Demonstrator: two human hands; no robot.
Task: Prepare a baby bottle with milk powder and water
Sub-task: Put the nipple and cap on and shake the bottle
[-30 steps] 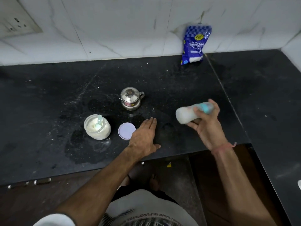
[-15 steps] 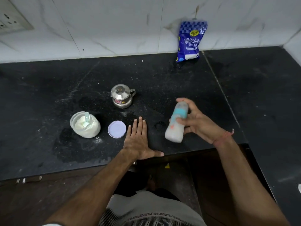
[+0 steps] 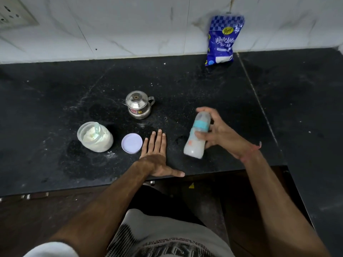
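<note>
My right hand (image 3: 220,133) grips a baby bottle (image 3: 197,136) with a teal collar, full of cloudy white liquid, held nearly upright and tilted a little above the black counter (image 3: 55,101). My left hand (image 3: 156,156) lies flat on the counter near its front edge, fingers spread, holding nothing. An open jar of milk powder (image 3: 95,137) with a pale green scoop in it stands at the left. Its lilac lid (image 3: 132,143) lies flat just left of my left fingers. A small steel pot with a lid (image 3: 138,104) stands behind them.
A blue sugar bag (image 3: 222,41) leans against the white tiled wall at the back right. Powder specks and damp patches mark the counter around the jar. A wall socket (image 3: 13,15) sits at the top left. The counter turns toward me on the right.
The bottle swung from lying sideways with its base to the left to nearly upright in my right hand. My left hand stayed flat on the counter.
</note>
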